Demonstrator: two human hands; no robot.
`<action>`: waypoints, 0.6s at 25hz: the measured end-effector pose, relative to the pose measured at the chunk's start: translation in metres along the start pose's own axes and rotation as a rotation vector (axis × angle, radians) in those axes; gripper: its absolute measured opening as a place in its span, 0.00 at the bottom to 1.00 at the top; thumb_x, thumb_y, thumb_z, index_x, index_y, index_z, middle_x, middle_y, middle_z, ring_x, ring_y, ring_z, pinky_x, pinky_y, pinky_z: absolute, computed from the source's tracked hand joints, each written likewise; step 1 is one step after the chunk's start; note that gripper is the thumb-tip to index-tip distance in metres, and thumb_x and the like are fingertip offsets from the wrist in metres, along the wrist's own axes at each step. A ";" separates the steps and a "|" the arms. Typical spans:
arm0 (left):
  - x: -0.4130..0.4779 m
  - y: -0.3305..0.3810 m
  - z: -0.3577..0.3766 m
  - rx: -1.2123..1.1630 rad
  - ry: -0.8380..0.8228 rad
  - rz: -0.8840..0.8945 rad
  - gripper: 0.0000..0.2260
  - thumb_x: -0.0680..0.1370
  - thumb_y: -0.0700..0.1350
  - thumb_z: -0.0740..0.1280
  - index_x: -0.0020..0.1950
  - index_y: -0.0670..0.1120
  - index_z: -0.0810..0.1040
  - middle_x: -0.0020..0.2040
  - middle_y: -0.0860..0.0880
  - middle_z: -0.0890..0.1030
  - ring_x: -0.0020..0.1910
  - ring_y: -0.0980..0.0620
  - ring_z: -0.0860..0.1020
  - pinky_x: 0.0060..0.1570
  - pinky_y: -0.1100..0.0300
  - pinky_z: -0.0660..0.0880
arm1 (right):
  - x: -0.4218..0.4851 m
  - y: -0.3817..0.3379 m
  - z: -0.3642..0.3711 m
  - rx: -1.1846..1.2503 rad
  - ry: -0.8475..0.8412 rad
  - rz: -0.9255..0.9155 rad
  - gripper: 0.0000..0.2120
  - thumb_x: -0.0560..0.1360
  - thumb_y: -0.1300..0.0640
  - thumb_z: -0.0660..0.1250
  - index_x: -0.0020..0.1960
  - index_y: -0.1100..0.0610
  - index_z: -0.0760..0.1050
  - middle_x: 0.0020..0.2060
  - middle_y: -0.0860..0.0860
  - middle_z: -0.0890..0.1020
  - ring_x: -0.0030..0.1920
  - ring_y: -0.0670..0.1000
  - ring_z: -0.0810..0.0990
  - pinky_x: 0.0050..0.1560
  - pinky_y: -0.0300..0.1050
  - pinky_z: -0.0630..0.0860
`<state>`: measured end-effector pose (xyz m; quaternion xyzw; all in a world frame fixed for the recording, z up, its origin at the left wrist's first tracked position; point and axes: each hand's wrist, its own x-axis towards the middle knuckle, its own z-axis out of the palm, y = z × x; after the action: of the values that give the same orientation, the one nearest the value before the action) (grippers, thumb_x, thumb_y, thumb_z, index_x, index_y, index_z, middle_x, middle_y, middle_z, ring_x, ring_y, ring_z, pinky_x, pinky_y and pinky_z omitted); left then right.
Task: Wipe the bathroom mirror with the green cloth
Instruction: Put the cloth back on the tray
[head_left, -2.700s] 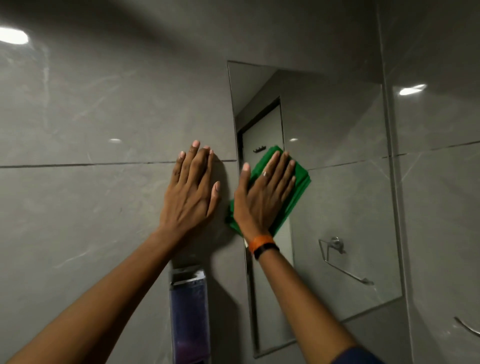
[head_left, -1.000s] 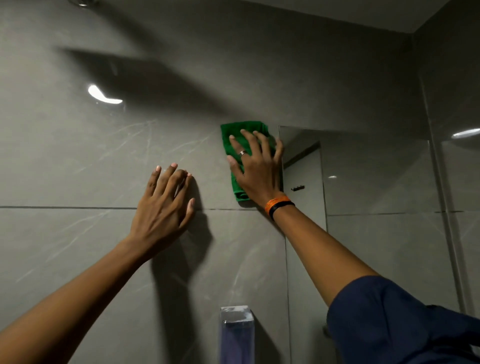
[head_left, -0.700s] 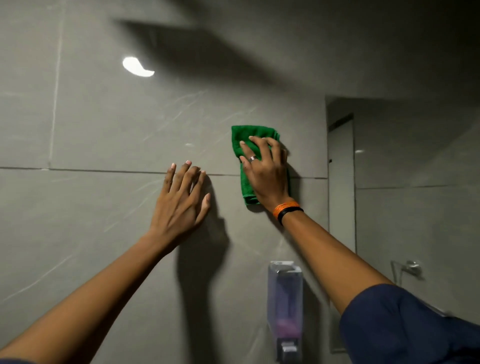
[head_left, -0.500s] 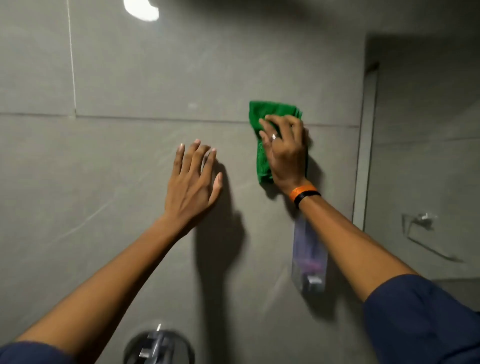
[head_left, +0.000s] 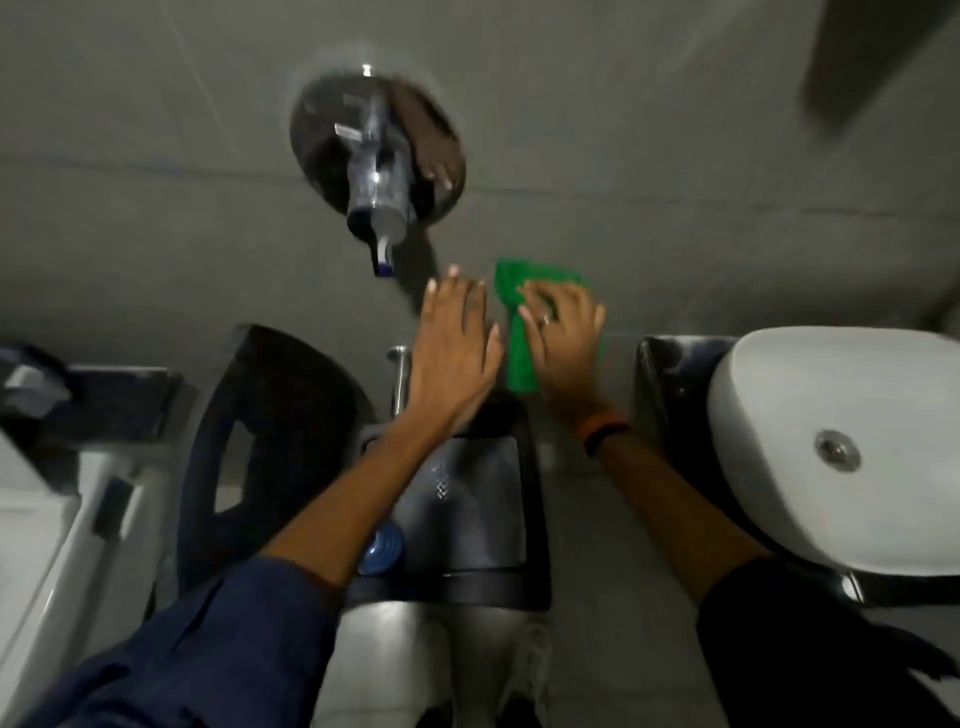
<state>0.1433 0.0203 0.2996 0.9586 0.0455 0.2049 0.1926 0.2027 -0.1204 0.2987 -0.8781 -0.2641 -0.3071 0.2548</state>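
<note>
The view is blurred and tilted steeply down the grey tiled wall. My right hand presses the green cloth flat against the wall, low down, just above a black bin. Green shows above and to the left of the fingers. My left hand lies open and flat on the wall right beside it, fingers spread, holding nothing. The mirror is out of view.
A round chrome tap fitting juts from the wall above the hands. A black bin stands below them, a dark toilet seat to the left and a white washbasin to the right. A white cistern fills the far left.
My head has tipped sharply down. The right hand slid the cloth from the mirror's left edge onto the wall and down it; the left hand followed down the wall, closing in beside it.
</note>
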 end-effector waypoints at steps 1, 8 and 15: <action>-0.035 -0.015 0.035 -0.008 -0.074 -0.057 0.24 0.84 0.47 0.57 0.76 0.34 0.65 0.75 0.34 0.68 0.79 0.38 0.60 0.80 0.43 0.51 | -0.048 0.008 0.025 -0.018 -0.077 0.010 0.11 0.73 0.65 0.76 0.55 0.63 0.84 0.53 0.61 0.86 0.57 0.59 0.76 0.54 0.55 0.69; -0.218 -0.100 0.226 0.025 -0.400 -0.169 0.26 0.82 0.46 0.59 0.79 0.38 0.62 0.78 0.38 0.66 0.80 0.40 0.60 0.81 0.47 0.49 | -0.300 0.052 0.162 -0.083 -0.616 0.106 0.13 0.73 0.61 0.77 0.57 0.59 0.83 0.56 0.58 0.85 0.59 0.63 0.82 0.50 0.61 0.80; -0.277 -0.127 0.325 -0.039 -0.500 -0.221 0.29 0.82 0.47 0.61 0.80 0.38 0.58 0.81 0.39 0.61 0.81 0.42 0.55 0.81 0.46 0.50 | -0.388 0.074 0.226 -0.222 -0.865 0.063 0.32 0.82 0.41 0.57 0.81 0.53 0.55 0.82 0.56 0.58 0.82 0.64 0.52 0.78 0.72 0.48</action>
<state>0.0237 -0.0223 -0.1276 0.9647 0.0971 -0.0594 0.2374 0.0788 -0.1560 -0.1378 -0.9554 -0.2848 0.0700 0.0345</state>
